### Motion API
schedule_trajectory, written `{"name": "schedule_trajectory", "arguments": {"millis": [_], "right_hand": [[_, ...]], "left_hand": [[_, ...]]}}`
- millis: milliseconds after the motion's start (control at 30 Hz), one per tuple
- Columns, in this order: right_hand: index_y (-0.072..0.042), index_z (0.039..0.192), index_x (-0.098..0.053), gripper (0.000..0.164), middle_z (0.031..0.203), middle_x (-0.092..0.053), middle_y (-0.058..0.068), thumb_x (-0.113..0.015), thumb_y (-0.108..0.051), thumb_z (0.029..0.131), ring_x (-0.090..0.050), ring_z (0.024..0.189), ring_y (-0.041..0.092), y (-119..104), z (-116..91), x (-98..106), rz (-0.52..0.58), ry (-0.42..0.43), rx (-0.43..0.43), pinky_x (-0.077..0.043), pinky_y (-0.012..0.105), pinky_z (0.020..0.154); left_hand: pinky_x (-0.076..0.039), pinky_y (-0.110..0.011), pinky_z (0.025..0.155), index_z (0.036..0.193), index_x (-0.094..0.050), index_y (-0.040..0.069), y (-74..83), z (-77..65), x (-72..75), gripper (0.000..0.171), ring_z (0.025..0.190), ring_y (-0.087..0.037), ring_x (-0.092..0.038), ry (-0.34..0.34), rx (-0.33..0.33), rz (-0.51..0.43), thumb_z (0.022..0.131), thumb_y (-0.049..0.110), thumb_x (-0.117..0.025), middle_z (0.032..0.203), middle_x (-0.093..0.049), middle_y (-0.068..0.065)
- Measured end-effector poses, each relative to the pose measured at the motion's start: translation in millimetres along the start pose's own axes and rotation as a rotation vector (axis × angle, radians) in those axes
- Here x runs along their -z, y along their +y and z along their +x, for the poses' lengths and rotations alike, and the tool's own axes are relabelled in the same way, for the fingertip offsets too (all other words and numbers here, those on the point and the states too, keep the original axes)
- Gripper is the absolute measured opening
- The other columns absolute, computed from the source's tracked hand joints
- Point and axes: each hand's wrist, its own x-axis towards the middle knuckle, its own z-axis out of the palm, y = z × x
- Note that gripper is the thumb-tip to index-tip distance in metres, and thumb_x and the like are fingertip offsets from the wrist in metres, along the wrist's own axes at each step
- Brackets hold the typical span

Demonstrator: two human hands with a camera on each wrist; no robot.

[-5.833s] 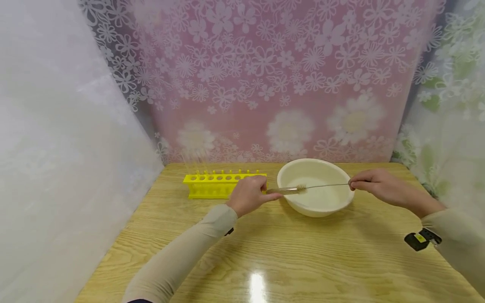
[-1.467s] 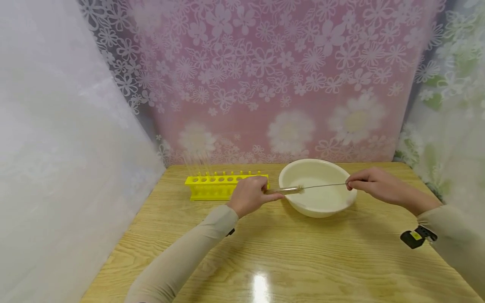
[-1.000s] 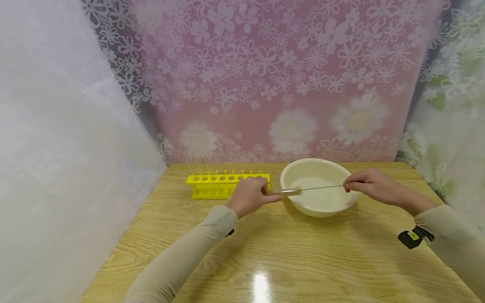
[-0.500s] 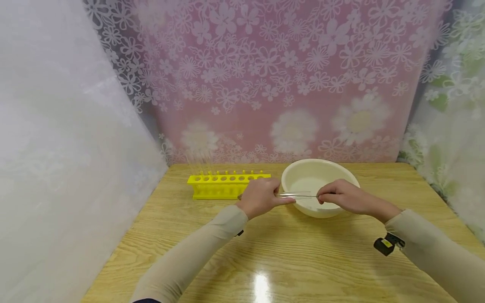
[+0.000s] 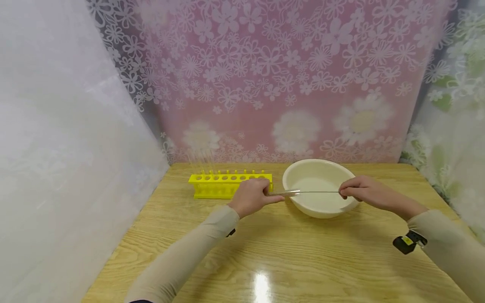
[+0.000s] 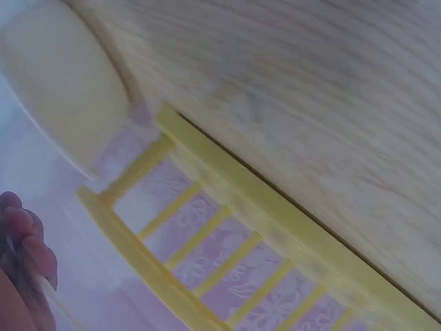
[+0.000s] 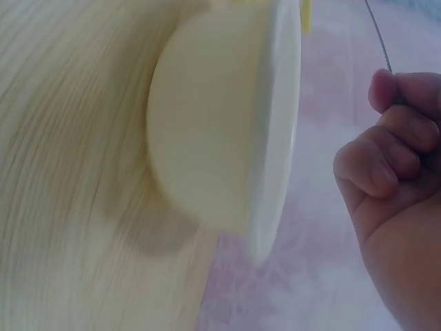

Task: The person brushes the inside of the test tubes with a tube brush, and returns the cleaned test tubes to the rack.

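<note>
My left hand (image 5: 251,195) grips a clear glass test tube (image 5: 292,193) held nearly level, its mouth pointing right over the left rim of a cream plastic bowl (image 5: 322,213). A thin wire, the handle of a test tube brush (image 5: 320,192), runs into that mouth; the bristles are inside the tube, partly behind the fingers. At the wire's far end, above the bowl's right side, my right hand (image 5: 369,194) pinches it between thumb and forefinger. In the right wrist view the remaining fingers (image 7: 386,165) are curled in.
Behind my left hand stands a yellow test tube rack (image 5: 216,179), with several clear test tubes (image 5: 201,162) at its left end. The wooden table (image 5: 303,261) ends at a flowered pink curtain (image 5: 246,105) behind.
My right hand moved left, pushing the brush deep into the tube, then drew back right. The bristles, earlier showing at the tube's mouth, are now inside it. My left hand keeps its grip.
</note>
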Motion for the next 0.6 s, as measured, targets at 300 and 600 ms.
{"name": "schedule_trajectory", "arguments": {"millis": [300,600], "right_hand": [[-0.004,0.107,-0.072,0.023,0.088,-0.065,0.002,-0.05,-0.008,0.106,-0.047,0.063,0.019,14,-22,23,-0.035,0.069,-0.064,-0.038,0.031,0.055],[-0.006,0.102,-0.071,0.024,0.083,-0.06,-0.007,-0.047,-0.003,0.105,-0.043,0.06,0.019,23,-48,42,-0.007,0.13,-0.109,-0.036,0.031,0.052]], "left_hand": [[-0.028,-0.019,0.047,0.069,-0.047,0.021,-8.2,-2.8,0.8,0.053,0.048,-0.005,-0.036,0.049,-0.05,0.008,0.085,0.068,-0.066,0.059,-0.045,0.008],[-0.022,-0.02,0.048,0.068,-0.045,0.019,-7.0,-0.4,5.1,0.054,0.048,-0.006,-0.028,0.08,-0.052,0.034,0.084,0.064,-0.071,0.058,-0.041,0.007]]}}
